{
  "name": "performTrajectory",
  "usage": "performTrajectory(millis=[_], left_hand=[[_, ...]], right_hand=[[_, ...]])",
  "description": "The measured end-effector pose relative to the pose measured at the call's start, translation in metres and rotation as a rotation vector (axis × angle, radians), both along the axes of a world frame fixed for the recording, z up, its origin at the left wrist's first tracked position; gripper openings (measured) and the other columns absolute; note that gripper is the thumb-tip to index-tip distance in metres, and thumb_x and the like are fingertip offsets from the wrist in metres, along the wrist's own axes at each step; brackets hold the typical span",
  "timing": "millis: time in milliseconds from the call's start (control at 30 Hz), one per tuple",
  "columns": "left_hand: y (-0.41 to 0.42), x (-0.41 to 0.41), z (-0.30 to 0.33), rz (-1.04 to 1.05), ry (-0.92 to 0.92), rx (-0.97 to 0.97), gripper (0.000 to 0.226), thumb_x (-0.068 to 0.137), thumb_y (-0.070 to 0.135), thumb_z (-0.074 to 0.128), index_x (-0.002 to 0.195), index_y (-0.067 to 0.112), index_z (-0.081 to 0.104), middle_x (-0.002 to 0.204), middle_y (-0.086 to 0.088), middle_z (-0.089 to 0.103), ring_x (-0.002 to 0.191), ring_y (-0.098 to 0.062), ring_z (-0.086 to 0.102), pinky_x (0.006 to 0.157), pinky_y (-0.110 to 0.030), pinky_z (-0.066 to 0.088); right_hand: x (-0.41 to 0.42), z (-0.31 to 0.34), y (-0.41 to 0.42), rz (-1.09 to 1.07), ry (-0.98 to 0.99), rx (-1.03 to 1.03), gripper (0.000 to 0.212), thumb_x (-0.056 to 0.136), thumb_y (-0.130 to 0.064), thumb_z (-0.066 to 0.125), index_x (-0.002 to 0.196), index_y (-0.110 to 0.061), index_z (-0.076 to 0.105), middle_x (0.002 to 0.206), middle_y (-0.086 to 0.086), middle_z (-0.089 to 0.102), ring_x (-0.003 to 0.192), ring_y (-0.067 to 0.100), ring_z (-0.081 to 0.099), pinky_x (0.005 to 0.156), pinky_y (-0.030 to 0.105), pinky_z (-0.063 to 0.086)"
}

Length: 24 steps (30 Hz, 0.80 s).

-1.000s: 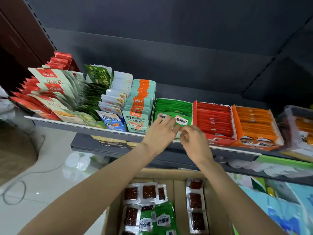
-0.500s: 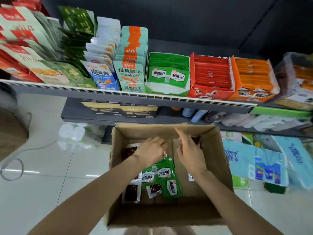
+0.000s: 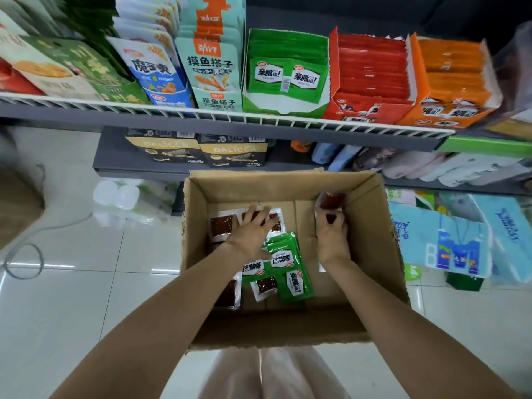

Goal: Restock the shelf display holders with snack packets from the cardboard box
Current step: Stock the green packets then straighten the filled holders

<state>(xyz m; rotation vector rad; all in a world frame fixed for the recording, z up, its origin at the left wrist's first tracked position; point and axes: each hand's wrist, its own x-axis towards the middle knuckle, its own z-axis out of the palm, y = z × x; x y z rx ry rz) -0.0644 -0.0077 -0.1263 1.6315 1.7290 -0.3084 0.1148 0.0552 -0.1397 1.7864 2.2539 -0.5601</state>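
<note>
An open cardboard box (image 3: 371, 254) sits below the shelf with green snack packets (image 3: 288, 263) and clear packets of dark red snack (image 3: 221, 226) lying inside. My left hand (image 3: 250, 234) rests with spread fingers on the clear packets at the box's back left. My right hand (image 3: 331, 231) grips a strip of clear red packets (image 3: 331, 200) against the box's right wall. On the shelf above stand a green display holder (image 3: 285, 79), a red holder (image 3: 368, 79) and an orange holder (image 3: 452, 82), all holding packets.
The white wire shelf edge (image 3: 230, 116) runs across the view above the box. Tall snack pouches (image 3: 210, 59) fill the shelf's left part. Black boxes (image 3: 198, 148) sit on the lower shelf. Blue tissue packs (image 3: 443, 243) lie right of the box, a cable (image 3: 26, 260) on the tiled floor at left.
Both hands have left the green shelf holder and dropped into the cardboard box. The left settled on the clear packets, the right took hold of a strip of red packets.
</note>
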Motion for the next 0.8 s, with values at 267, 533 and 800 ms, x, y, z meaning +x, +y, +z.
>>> performTrajectory(millis=[267, 533, 800], left_hand=[[0.001, -0.004, 0.002, 0.077, -0.071, 0.043, 0.089, 0.083, 0.036, 0.069, 0.151, 0.027, 0.013, 0.159, 0.004, -0.002, 0.146, -0.025, -0.005, 0.116, -0.056, 0.008], [-0.007, -0.012, 0.007, 0.100, -0.051, 0.013, 0.085, 0.085, 0.038, 0.066, 0.151, 0.028, 0.014, 0.159, 0.003, -0.003, 0.146, -0.027, -0.003, 0.116, -0.050, 0.008], [-0.010, -0.010, 0.003, 0.119, -0.061, 0.001, 0.093, 0.081, 0.040, 0.071, 0.151, 0.031, 0.010, 0.159, 0.007, -0.009, 0.145, -0.030, -0.010, 0.114, -0.055, 0.006]], right_hand=[[-0.012, 0.018, -0.001, 0.128, -0.059, 0.021, 0.069, 0.083, 0.005, 0.057, 0.137, -0.021, 0.023, 0.131, 0.022, 0.034, 0.112, 0.034, 0.043, 0.082, 0.038, 0.048], [0.000, 0.018, -0.004, 0.042, -0.031, -0.088, 0.058, 0.086, -0.042, 0.062, 0.129, -0.019, 0.030, 0.134, 0.016, 0.029, 0.119, 0.035, 0.038, 0.088, 0.044, 0.045], [-0.015, 0.022, -0.013, 0.179, -0.122, -0.099, 0.059, 0.088, 0.001, 0.054, 0.138, -0.014, 0.026, 0.134, 0.025, 0.027, 0.116, 0.040, 0.037, 0.086, 0.043, 0.046]])
